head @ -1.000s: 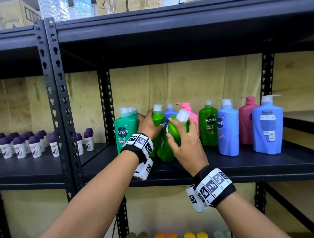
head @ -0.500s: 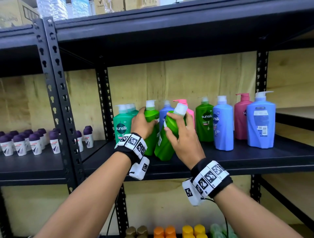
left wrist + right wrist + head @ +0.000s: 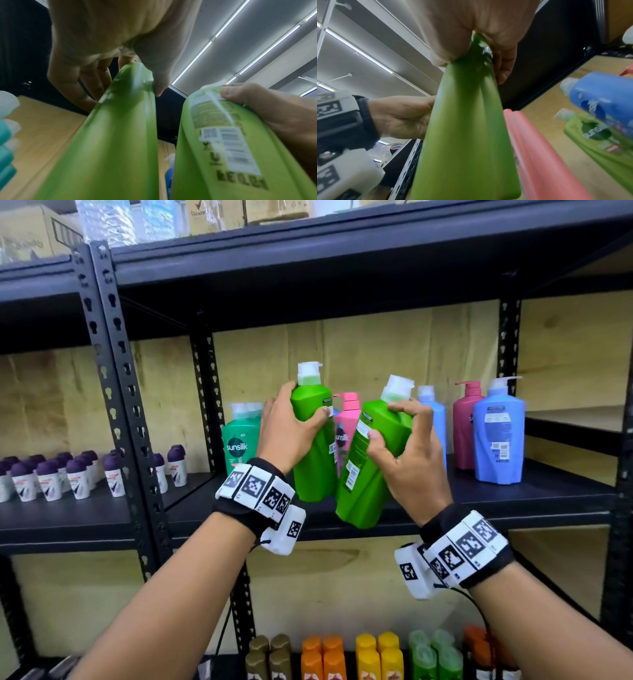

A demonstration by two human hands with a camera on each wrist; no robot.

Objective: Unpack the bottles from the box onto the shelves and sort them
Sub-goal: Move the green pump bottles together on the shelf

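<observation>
Head view records a black perforated-steel shelf (image 3: 513, 501) backed by pale plywood, where the left hand (image 3: 287, 433) grips one glossy green pump bottle (image 3: 313, 446) upright and the right hand (image 3: 407, 463) grips a second green bottle (image 3: 370, 474) tilted, both above the near edge.

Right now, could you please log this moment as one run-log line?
left hand: grips upright green bottle | right hand: grips tilted green bottle | both lifted off shelf

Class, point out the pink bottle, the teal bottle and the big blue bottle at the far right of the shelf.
pink bottle (image 3: 348, 419), head view, upper body below the pump.
teal bottle (image 3: 239, 445), head view, front label.
big blue bottle (image 3: 498, 440), head view, middle of its back label.
</observation>
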